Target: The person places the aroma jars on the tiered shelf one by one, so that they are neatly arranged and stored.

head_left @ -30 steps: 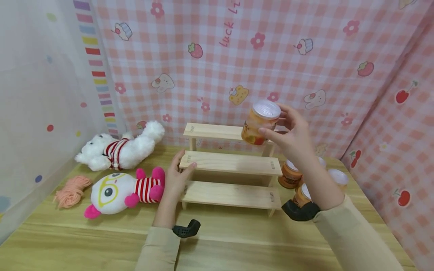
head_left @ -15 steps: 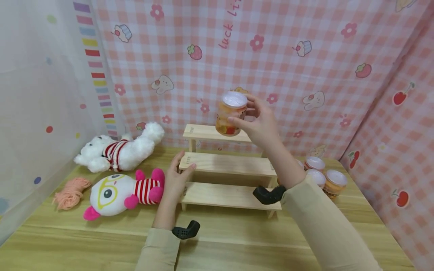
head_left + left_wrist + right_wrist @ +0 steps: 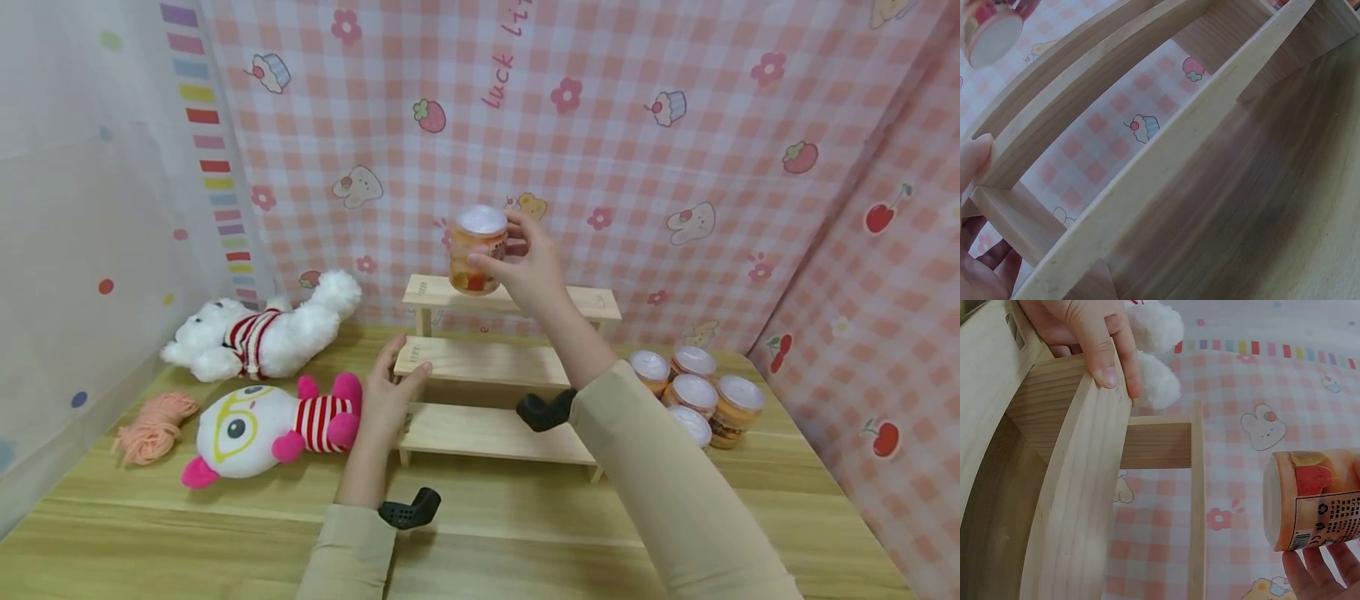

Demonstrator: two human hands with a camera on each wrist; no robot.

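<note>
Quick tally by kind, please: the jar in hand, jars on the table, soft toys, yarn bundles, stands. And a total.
Jar in the right hand: 1
Jars on the table: 5
Soft toys: 2
Yarn bundle: 1
Wooden stand: 1
Total: 10

A plain beige sleeve is worn on each arm: the left sleeve (image 3: 351, 546) is lightly creased, and the right sleeve (image 3: 667, 475) is shown at greater length. At each cuff a black, angular, bent piece is seen. The left black piece (image 3: 411, 509) is dotted with small round holes; the right black piece (image 3: 546, 411) is shown too dark for finer detail. The left hand (image 3: 388, 393) and right hand (image 3: 531, 260) are uncovered.
</note>
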